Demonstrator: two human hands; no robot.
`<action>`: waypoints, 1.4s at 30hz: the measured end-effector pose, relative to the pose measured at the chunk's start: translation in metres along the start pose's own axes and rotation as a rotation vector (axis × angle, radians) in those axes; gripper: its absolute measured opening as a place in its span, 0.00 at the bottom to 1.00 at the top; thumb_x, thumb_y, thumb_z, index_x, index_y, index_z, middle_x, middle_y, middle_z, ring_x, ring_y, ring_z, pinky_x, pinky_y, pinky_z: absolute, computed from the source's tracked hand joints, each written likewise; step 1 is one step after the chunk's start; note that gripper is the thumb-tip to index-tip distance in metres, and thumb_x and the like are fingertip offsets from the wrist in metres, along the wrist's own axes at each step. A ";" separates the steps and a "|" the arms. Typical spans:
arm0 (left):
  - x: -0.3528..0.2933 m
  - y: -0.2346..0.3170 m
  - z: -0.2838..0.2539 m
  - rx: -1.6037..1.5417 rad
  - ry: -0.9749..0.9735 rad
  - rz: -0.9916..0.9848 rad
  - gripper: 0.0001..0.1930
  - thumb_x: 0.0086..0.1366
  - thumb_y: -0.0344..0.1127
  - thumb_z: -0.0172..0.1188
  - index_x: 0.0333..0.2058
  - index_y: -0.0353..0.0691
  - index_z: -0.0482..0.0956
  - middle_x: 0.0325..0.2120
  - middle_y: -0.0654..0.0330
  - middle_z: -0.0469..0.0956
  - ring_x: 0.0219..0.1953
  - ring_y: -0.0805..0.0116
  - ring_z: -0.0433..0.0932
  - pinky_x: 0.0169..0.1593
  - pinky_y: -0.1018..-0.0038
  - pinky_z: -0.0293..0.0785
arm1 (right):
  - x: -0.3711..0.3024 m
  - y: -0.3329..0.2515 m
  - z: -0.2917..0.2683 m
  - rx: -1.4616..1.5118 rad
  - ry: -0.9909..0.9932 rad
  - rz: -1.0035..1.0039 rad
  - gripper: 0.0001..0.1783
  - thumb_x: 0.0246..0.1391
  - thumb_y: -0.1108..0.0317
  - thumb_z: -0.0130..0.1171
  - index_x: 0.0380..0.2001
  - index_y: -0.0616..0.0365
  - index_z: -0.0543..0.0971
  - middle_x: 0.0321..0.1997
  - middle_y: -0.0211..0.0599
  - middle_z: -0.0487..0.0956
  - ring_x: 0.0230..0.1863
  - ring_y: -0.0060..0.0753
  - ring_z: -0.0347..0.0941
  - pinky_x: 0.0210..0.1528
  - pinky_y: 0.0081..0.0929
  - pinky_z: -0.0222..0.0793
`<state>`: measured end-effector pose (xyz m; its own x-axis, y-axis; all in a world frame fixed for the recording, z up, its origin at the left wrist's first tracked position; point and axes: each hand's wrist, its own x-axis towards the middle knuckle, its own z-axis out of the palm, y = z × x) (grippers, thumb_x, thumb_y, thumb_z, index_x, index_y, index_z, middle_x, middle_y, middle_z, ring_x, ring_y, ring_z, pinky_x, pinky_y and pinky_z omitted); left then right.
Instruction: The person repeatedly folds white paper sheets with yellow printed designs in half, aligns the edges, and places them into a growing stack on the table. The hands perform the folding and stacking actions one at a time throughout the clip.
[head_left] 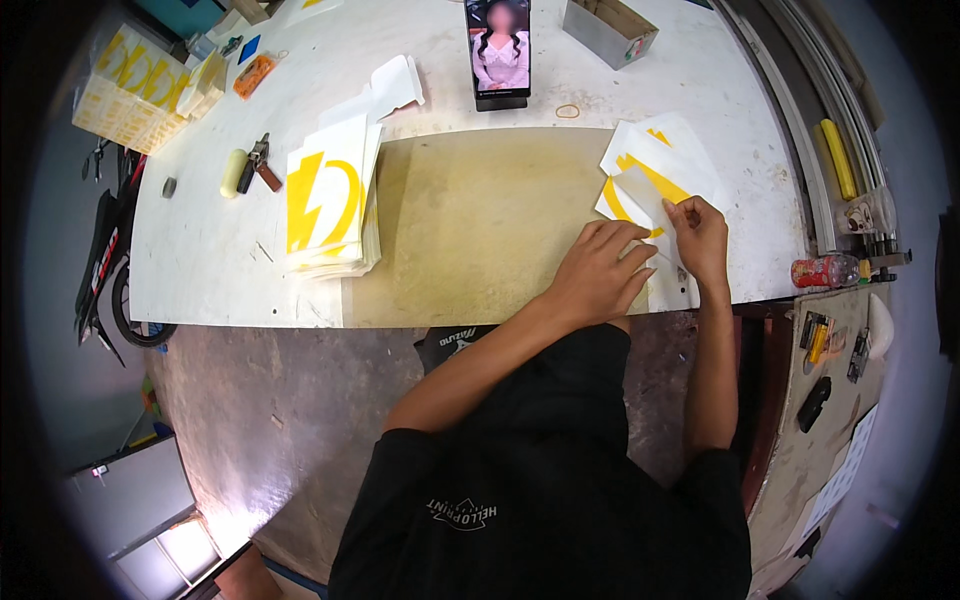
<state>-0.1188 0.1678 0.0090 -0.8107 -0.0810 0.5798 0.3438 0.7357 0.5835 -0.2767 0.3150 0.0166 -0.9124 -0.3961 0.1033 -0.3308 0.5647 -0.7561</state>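
Observation:
A loose pile of white printed sheets point(700, 160) with yellow shapes lies at the right of the table. My right hand point(702, 240) pinches the edge of one sheet there between thumb and fingers. Beside it, my left hand point(603, 262) reaches across from the left, its fingers spread and slightly bent at the pile's near edge. It holds nothing that I can see. To the left stands a thick, neater stack of white sheets point(330, 205) with a yellow bolt and curve. Between stack and pile lies a yellowish cutting mat point(480, 220).
At the back stand a lit phone point(500, 50) and an open metal box point(611, 32). A rubber band point(567, 111) lies nearby. Keys point(260, 165) are left of the stack; a patterned box point(130, 90) sits far left. A bottle point(828, 270) lies at the right edge.

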 end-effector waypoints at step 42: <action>0.002 -0.028 0.031 0.324 -0.328 -0.090 0.30 0.74 0.57 0.52 0.63 0.39 0.75 0.69 0.54 0.69 0.74 0.57 0.61 0.76 0.36 0.38 | 0.070 -0.065 -0.026 -0.805 0.390 -0.887 0.18 0.44 0.82 0.64 0.38 0.49 0.81 0.38 0.24 0.80 0.55 0.30 0.75 0.73 0.55 0.45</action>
<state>-0.1450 0.1677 -0.0236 -0.9555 0.0243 0.2938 0.1418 0.9117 0.3857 -0.3259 0.2695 0.0902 -0.2661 -0.7024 0.6601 -0.7932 0.5487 0.2641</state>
